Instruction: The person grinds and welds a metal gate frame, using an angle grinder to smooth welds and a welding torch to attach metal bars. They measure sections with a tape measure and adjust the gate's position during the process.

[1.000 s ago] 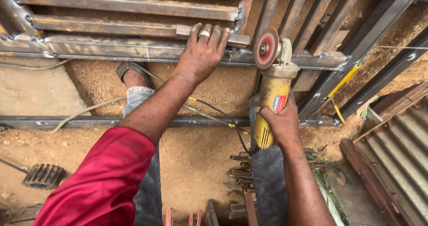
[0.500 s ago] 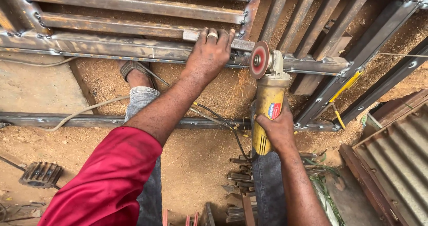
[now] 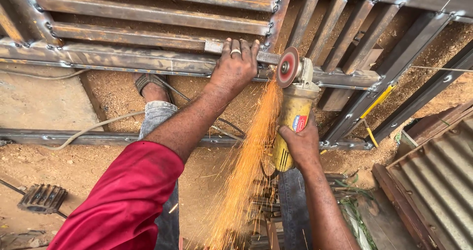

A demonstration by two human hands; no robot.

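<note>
Angle grinder (image 3: 291,119) gripped by right hand (image 3: 301,142), left hand (image 3: 235,67) flat on steel frame (image 3: 123,57)

a toothed metal wheel (image 3: 42,198) lies on the sandy ground (image 3: 59,166) well left of the hands, a corrugated metal sheet (image 3: 438,181) lies off right, with a yellow-handled tool (image 3: 377,102) between bars.

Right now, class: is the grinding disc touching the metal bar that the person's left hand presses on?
Touching. In the head view the red grinding disc meets the metal bar beside the left hand, and orange sparks stream down from that spot.
</note>
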